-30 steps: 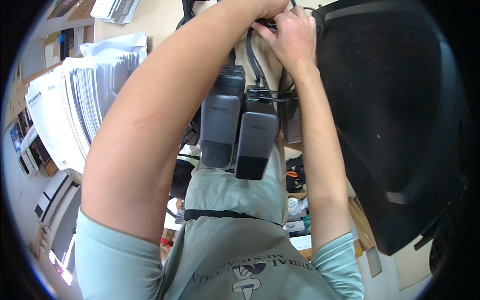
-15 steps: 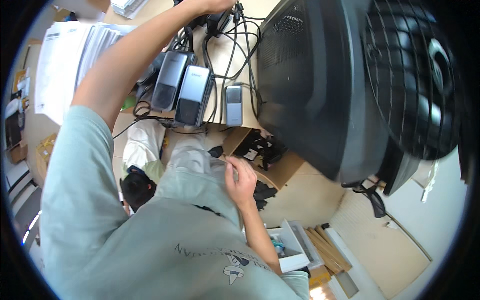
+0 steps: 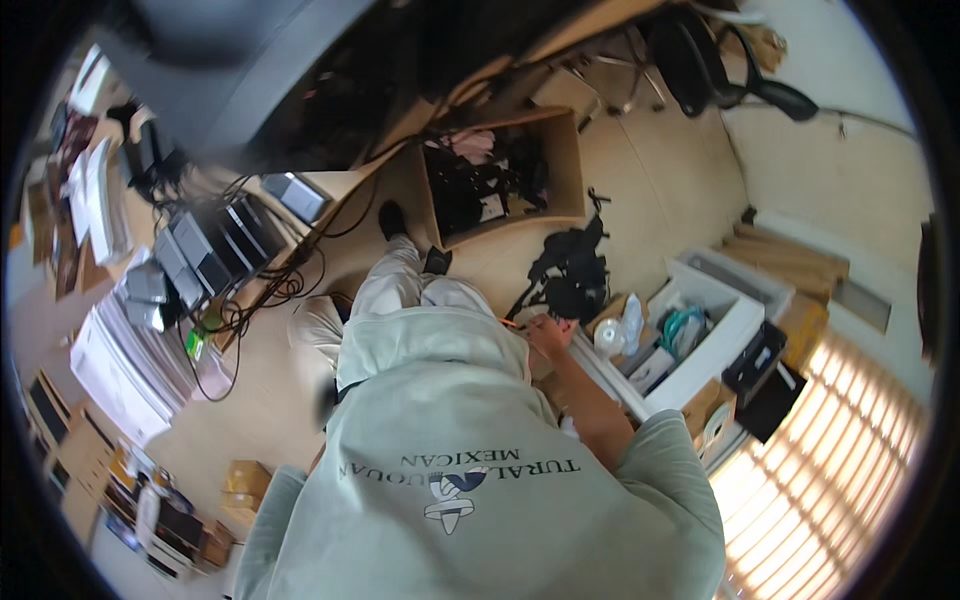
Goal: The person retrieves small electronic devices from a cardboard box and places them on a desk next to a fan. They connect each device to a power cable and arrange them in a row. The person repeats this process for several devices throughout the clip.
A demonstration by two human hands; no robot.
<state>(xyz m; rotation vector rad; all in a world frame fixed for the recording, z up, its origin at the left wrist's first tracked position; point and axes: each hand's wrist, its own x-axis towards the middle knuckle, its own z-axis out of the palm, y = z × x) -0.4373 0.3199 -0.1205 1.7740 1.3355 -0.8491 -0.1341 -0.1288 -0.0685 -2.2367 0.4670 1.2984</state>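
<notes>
The right hand [image 3: 548, 335] reaches down beside the person's hip, its arm bare from the pale green sleeve to the wrist. It sits at the near edge of a white open box [image 3: 735, 325] on the floor, and a thin orange strand [image 3: 512, 322] shows just at the fingers; whether the grip is closed on that strand or only touching it cannot be told, since the fingers are small and partly turned away. The left hand is out of view (only the shoulder of the green shirt shows on that side).

Inside the white box lie a clear plastic bottle [image 3: 630, 322], a teal bundle of cord [image 3: 684, 325] and some small packets. Just beyond the hand, on the floor, is a black heap of straps or cables [image 3: 570, 272]. Farther off stands an open cardboard box [image 3: 565, 170] filled with dark, tangled items.

To the person's left is the desk [image 3: 350, 182], carrying several grey and black box-shaped devices [image 3: 205, 255] in a row, with black cables [image 3: 270, 290] trailing off its edge. White stacked papers [image 3: 115, 360] lie nearby. A black office chair [image 3: 700, 55] stands at the far side of the room.
</notes>
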